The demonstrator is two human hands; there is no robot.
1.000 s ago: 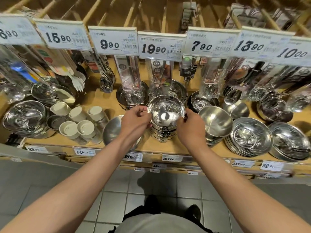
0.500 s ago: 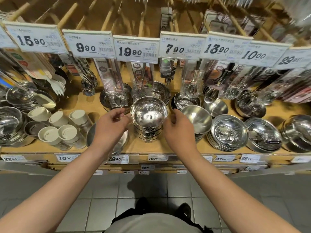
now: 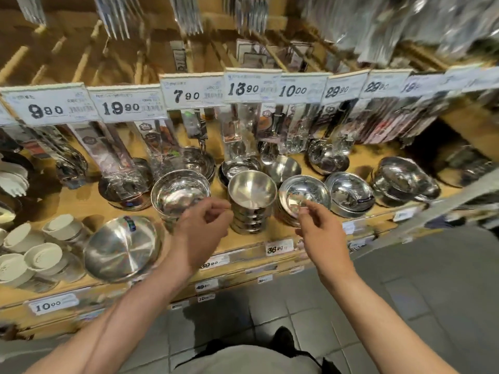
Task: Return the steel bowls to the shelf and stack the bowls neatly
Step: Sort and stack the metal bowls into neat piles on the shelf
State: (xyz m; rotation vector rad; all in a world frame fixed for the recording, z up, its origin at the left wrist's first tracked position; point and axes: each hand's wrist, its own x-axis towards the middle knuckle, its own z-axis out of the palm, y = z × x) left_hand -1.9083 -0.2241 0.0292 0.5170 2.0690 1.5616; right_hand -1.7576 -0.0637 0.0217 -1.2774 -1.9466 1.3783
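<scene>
Grey floor tiles (image 3: 421, 298) fill the bottom of the frame, with two bare forearms reaching up from them. The left hand (image 3: 201, 233) hangs in the centre with fingers loosely curled, holding nothing, just in front of a shiny stack of bowls (image 3: 180, 194). The right hand (image 3: 322, 233), right of centre, is likewise empty and loosely curled, its fingertips (image 3: 306, 210) over a shallow bowl stack (image 3: 303, 197). Between the hands stands a taller stack of matte bowls (image 3: 252, 201) on the wooden shelf (image 3: 81, 209). A big steel bowl (image 3: 121, 248) tilts at lower left beside white-lidded cups (image 3: 43, 256). Shelf-edge tags read 10.00, 39.90, 36.90. Further back, hanging price cards (image 3: 189, 94) read 9.90, 19.90, 7.90, 13.90, 10.00, 29.90, above packaged utensils; one pack shows "304".
</scene>
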